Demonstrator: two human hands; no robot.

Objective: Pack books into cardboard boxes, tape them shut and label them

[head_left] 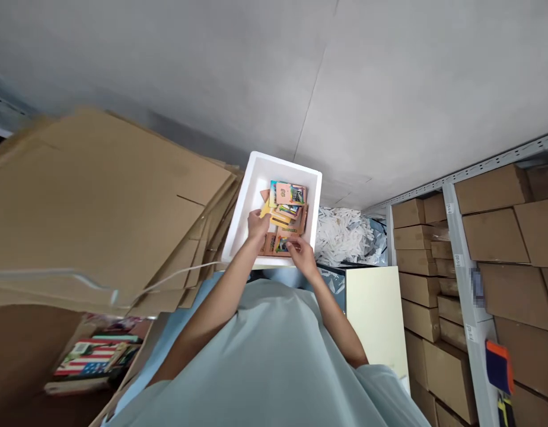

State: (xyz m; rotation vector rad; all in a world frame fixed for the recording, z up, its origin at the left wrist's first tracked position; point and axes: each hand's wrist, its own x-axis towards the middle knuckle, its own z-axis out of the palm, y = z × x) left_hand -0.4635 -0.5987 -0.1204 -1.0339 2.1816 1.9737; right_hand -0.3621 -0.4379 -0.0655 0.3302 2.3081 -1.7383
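Note:
A white foam box (317,204) in front of me holds several small flat card packs, pinkish-brown and yellow, some with colourful pictures. My left hand (258,225) is inside the box on its left side, thumb and fingers closed on a yellow card pack (265,210). Near the box's front right corner, my right hand (303,256) has its fingertips pinched at the edge of a picture card pack (282,244). A pink pack (284,193) with a picture lies on top of the pile towards the back.
Large flattened cardboard sheets (123,207) lean at the left, with a white cord (180,271) across them. An open carton below holds books (89,359). Shredded white paper (343,234) lies right of the box, beside a cream panel (374,314). Shelves with brown cartons (419,290) stand at right.

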